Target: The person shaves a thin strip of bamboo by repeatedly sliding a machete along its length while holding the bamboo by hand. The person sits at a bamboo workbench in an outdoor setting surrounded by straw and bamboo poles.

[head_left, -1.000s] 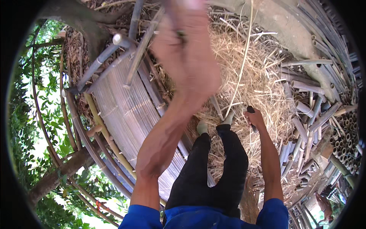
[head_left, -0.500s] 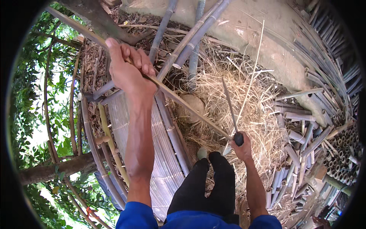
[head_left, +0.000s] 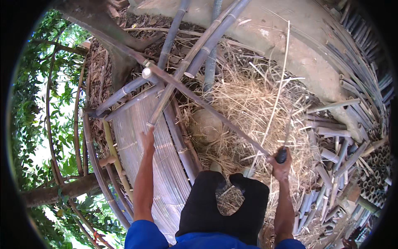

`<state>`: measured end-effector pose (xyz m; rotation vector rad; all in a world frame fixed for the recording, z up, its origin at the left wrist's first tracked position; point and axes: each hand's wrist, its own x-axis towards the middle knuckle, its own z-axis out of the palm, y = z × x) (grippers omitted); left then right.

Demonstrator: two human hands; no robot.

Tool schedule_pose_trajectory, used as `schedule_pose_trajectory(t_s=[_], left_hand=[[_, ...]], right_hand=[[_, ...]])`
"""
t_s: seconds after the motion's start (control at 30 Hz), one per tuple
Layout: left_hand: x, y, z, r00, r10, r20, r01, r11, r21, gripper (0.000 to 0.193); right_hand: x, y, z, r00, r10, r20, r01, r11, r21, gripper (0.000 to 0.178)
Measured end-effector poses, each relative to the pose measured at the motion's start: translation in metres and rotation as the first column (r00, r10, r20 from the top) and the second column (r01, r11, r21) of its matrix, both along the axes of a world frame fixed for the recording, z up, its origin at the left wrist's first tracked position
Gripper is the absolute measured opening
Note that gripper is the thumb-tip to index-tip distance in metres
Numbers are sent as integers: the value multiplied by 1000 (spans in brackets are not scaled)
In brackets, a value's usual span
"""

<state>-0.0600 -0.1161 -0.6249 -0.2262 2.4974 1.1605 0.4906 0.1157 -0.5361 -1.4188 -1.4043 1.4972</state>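
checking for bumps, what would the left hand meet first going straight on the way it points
The left hand would probably meet the lower end of the slanting bamboo pole just ahead; depth is unclear, so they may already touch.

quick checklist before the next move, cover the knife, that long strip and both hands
1. Knife held in the right hand: ok, fingers wrap its black handle.
2. Blade pointing away from the legs: ok.
3. Long strip meeting the right hand: ok; firmness of that grip, cannot tell.
4. Left hand on the long strip: not ok, it is apart.
5. Left hand touching the bamboo pole: cannot tell, it is at its lower end.
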Motion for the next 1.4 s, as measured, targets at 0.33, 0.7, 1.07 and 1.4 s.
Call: schedule_pose_trajectory(t_s=[0.33,0.7,1.07,1.4], left_hand=[[-50,-3,-99,985,131,108,-153,963,221,44],[-98,96,-112,868,-482,120,206,568,797,54],[58,59,168,797,-508,-327,317,-109,942,83],[5,3,217,934,143,-326,276,288,917,46]], right_hand=[[-43,7,-83,998,-25,-54,33,989,141,53],[-89,-35,-88,992,-112,58,93,960,262,56],[-106,-97,-79,995,-77,57,59,958,280,62],[-79,-120,-150,997,67,-38,-57,974,219,66]])
